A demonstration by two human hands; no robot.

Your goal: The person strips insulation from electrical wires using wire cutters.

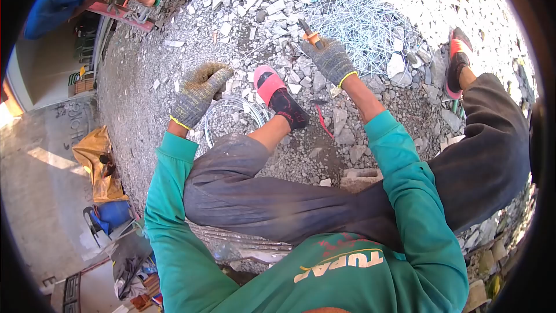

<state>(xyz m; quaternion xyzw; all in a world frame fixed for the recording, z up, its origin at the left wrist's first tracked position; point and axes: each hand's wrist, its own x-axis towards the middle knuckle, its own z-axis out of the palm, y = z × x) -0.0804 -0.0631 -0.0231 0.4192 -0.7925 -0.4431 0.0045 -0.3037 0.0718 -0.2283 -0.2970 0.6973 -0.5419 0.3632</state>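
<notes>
My right hand (331, 62), in a grey knitted glove with a yellow cuff, grips pliers (313, 37) with orange handles, their dark jaws pointing up and away. Just beyond it on the rubble lies a tangled pile of short cut wires (368, 29). My left hand (198, 94), in a matching glove stained brown, is closed with its fingers curled inward; whatever it may hold is hidden. Below and to the right of that hand, a coil of wire (255, 113) rests on the gravel beside my foot in a pink slide sandal (270, 86).
Broken stone and gravel (231, 17) cover the ground. A red strip (324, 122) and a hollow block (360, 179) lie between my legs. At upper left, a person in blue (61, 3) is by a red ladder (130, 14). A brown sack (99, 162) lies left.
</notes>
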